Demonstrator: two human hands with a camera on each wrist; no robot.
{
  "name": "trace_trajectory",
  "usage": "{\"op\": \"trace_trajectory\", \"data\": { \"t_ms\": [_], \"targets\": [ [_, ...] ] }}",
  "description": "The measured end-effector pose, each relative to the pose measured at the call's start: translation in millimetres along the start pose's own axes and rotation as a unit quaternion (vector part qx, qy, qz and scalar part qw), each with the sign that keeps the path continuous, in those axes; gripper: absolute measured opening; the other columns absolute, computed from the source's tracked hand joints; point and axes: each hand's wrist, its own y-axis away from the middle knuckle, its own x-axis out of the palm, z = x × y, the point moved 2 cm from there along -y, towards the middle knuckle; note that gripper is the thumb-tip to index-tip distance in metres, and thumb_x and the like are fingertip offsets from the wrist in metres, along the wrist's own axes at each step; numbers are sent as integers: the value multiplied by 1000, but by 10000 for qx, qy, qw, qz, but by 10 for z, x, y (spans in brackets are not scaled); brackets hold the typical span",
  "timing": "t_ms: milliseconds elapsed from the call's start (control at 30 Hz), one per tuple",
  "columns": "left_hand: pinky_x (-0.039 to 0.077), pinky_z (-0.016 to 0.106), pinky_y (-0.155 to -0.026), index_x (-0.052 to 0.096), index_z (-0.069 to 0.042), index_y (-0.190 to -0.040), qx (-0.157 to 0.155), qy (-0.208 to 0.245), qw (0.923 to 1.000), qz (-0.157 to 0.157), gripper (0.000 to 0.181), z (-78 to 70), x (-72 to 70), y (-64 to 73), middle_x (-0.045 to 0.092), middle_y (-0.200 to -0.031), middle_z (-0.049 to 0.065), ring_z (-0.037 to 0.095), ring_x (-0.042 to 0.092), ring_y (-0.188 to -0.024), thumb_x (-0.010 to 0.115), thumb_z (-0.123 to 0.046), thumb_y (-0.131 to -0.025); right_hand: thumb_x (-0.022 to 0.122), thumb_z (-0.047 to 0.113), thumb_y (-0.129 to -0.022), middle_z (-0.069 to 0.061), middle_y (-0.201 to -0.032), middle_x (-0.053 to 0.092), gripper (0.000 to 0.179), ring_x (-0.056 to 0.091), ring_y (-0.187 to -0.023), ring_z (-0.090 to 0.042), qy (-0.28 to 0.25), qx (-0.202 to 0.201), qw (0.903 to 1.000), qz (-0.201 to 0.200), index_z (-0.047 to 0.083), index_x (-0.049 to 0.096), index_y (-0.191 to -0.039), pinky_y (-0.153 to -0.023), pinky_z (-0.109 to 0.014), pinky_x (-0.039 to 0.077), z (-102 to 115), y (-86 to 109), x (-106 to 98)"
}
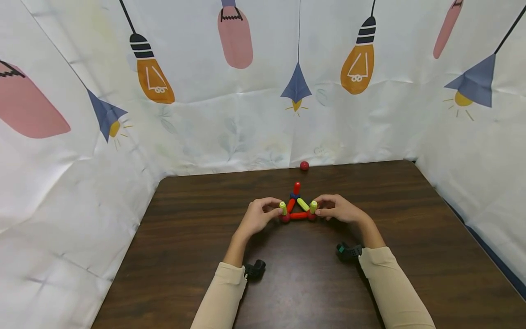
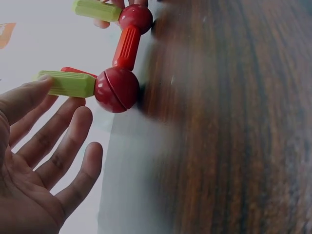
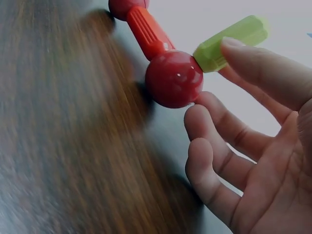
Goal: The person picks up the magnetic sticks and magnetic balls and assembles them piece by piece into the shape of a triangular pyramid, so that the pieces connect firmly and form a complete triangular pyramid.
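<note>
A triangle of toy rods and balls lies on the table, with a red rod (image 1: 298, 215) joining two red balls, the left ball (image 2: 117, 89) and the right ball (image 3: 174, 79). The far corner is a blue ball (image 1: 295, 196) with an upright red rod (image 1: 297, 187). From each near ball a yellow-green rod stands up. My left hand (image 1: 260, 214) pinches the left yellow-green rod (image 2: 72, 84) between thumb and fingers. The right yellow-green rod (image 3: 231, 43) is pinched by my right hand (image 1: 341, 210), whose lower fingertips come right at the ball.
Beyond the triangle, a loose red ball (image 1: 304, 166) sits at the far edge of the dark wood table (image 1: 197, 219). White cloth (image 1: 255, 119) printed with lamps hangs behind and at both sides. Dark bands (image 1: 348, 251) circle both wrists.
</note>
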Motion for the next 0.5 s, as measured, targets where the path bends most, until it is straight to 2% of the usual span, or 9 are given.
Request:
{"op": "trace_trajectory", "data": {
  "t_ms": [300, 500],
  "targets": [
    [53, 28, -71, 77, -21, -114, 5, -141, 9999, 92, 20, -20, -10, 3, 77, -100, -3, 12, 66, -81, 75, -24, -95, 68, 26, -100, -11, -110, 69, 33, 65, -95, -22, 32, 54, 10000, 39, 9, 67, -128, -79, -37, 58, 25, -37, 55],
    [53, 32, -75, 76, -23, -114, -93, -99, 9996, 234, 19, -43, 1, 8, 77, -98, -4, 13, 66, -83, 73, -26, -96, 66, 25, -101, -12, -107, 69, 34, 65, -92, -22, 80, -34, 9999, 82, 5, 65, -129, -77, -36, 58, 70, -73, 124]
  ]
}}
